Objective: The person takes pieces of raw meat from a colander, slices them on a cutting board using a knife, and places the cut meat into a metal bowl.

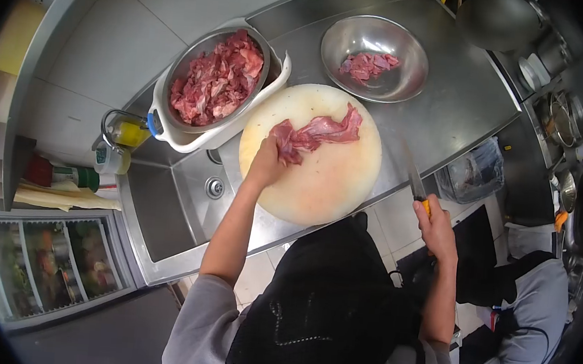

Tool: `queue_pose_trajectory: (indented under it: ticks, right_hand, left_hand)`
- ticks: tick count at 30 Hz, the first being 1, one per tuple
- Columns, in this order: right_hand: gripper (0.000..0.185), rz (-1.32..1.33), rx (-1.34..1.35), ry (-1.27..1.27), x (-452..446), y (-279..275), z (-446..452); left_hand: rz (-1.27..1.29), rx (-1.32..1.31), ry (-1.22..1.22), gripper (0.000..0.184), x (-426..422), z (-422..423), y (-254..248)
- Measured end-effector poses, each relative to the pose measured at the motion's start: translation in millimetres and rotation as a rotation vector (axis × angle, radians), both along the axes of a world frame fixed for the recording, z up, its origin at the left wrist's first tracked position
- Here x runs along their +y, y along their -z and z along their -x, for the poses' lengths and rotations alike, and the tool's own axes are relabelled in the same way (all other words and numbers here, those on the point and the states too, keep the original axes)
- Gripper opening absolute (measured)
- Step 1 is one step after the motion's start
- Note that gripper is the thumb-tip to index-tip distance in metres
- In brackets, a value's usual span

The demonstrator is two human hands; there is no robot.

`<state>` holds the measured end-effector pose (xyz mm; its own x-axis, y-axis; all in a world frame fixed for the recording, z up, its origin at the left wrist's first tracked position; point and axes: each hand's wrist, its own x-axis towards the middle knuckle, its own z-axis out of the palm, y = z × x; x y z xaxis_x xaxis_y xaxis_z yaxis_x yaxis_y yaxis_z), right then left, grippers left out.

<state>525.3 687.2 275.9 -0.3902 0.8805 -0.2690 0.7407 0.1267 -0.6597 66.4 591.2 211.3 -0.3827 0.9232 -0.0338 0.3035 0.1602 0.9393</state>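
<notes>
Nearest the camera: black apron (314, 316) over the wearer's grey shirt. Left to right: glazed case (56, 258), contents blurred; yellow bottle (129, 133), beside the far end of the sink (154, 205), which is set into the steel worktop (462, 93). Next, white basin (284, 72) supporting a steel bowl (265, 76) heaped with raw meat (217, 75). Left hand (267, 162): fingers curled onto the left end of a meat strip (324, 131), holding it. The strip lies, unevenly folded, across the far half of the round white board (311, 194). Beyond the board, second bowl (413, 61), containing a small pile of meat pieces (369, 67). Right of the board, knife (414, 170), blade clear of the meat and directed away from the wearer; right hand (438, 229) closed around its handle. Farther right, bag-lined bin (474, 171), below worktop level, and a second person (536, 321) in grey, partly visible.
</notes>
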Motion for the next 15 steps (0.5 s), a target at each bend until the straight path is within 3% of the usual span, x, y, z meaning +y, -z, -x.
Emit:
queue_pose_trajectory:
  ticks: [3,4,7,9,11,12,14,15]
  right_hand:
    - [0.04,0.016,-0.031,0.013,-9,-14,6]
    - [0.04,0.041,-0.029,0.03,-11,-19,8]
    - [0.04,0.028,-0.013,0.052,-15,-21,13]
    - [0.039,0.005,-0.008,0.059,-18,-20,13]
    - [0.039,0.018,-0.008,0.044,-20,-19,15]
    - [0.039,0.022,-0.005,0.047,-22,-16,14]
    - [0.039,-0.001,-0.028,0.014,-19,-8,12]
    - [0.039,0.004,-0.025,0.017,-20,-5,10]
  left_hand:
    - [0.444,0.613,0.129,0.069,-18,-14,-21]
    - [0.49,0.683,0.169,0.085,-22,-15,-30]
    - [0.332,0.723,0.321,0.092,-27,-33,-72]
    - [0.282,0.678,0.376,0.092,-18,-38,-67]
    - [0.154,0.816,0.194,0.078,-7,-39,-30]
    - [0.156,0.818,0.198,0.078,-5,-38,-19]
    - [0.2,1.01,0.129,0.055,5,-37,-3]
    - [0.203,1.013,0.135,0.055,13,-34,5]
